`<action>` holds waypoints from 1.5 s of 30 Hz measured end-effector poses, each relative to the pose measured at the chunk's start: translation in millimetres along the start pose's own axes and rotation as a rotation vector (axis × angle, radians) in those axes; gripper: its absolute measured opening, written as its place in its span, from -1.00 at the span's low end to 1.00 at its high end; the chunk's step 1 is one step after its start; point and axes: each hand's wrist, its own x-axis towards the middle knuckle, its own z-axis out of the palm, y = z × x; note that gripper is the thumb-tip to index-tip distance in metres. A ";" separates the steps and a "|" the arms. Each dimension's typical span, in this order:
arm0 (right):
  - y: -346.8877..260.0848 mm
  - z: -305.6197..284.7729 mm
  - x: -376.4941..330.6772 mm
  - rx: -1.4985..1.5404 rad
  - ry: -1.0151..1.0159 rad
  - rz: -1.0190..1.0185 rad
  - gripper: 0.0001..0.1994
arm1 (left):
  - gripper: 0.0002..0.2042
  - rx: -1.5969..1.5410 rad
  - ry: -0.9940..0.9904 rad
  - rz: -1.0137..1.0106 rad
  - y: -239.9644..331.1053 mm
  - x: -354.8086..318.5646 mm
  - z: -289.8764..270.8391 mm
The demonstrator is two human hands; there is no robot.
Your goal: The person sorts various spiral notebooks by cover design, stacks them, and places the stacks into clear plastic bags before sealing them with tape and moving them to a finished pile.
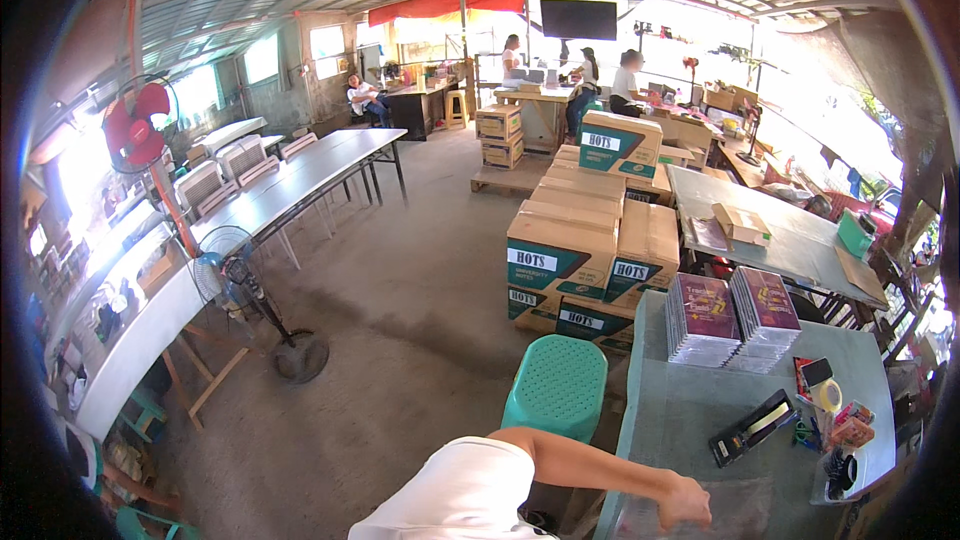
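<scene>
My left hand [687,502] reaches from a white sleeve to the near part of the grey-green table [640,420]. Its fingers are curled and closed on a clear plastic sheet [745,502], which lies partly under them. My right hand does not show. Beyond the sheet lies a black tape dispenser [750,428]. Beside it are a roll of tape [827,396], scissors [805,432], a phone [817,371] and a clear container with a dark roll [842,473]. Two stacks of purple-covered books [703,315] stand farther back on the table.
A green plastic stool [560,385] stands left of the table. Behind it, cardboard boxes [562,245] are piled up. A standing fan [300,355] and long tables [320,170] line the left side. Several people [628,80] are at the far end.
</scene>
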 end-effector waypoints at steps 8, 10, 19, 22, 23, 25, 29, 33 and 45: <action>15.7 -20.7 -13.2 0.246 0.165 0.221 -0.84 | -0.38 0.070 0.224 0.074 66.2 34.3 -73.5; 27.5 -39.6 -30.6 0.312 0.290 0.324 -0.83 | -0.30 0.175 0.566 0.360 109.3 99.0 -87.1; 79.4 -40.2 -39.7 -0.454 0.287 -0.112 -0.67 | -0.39 0.123 0.225 0.520 83.9 68.4 -67.4; 78.8 -45.4 -44.1 -0.441 0.326 -0.054 -0.69 | -0.45 -0.043 0.478 0.231 56.1 47.8 2.2; 77.6 -48.8 -49.9 -0.431 0.267 -0.069 -0.69 | -0.45 -0.081 0.461 0.258 65.8 58.5 11.2; 68.1 -49.7 -49.7 -0.463 0.260 -0.018 -0.70 | -0.59 -0.049 0.622 0.472 87.0 85.4 5.6; 59.6 -45.2 -44.3 -0.500 0.255 0.048 -0.70 | -0.62 -0.213 0.553 0.670 100.6 110.0 -21.2; 51.9 -42.0 -38.6 -0.430 0.317 0.091 -0.72 | -0.36 -0.388 0.519 0.531 89.1 88.6 -39.2; 37.4 -37.0 -28.8 -0.369 0.589 0.164 -0.75 | -0.60 -0.642 -0.021 0.254 64.1 139.6 -26.3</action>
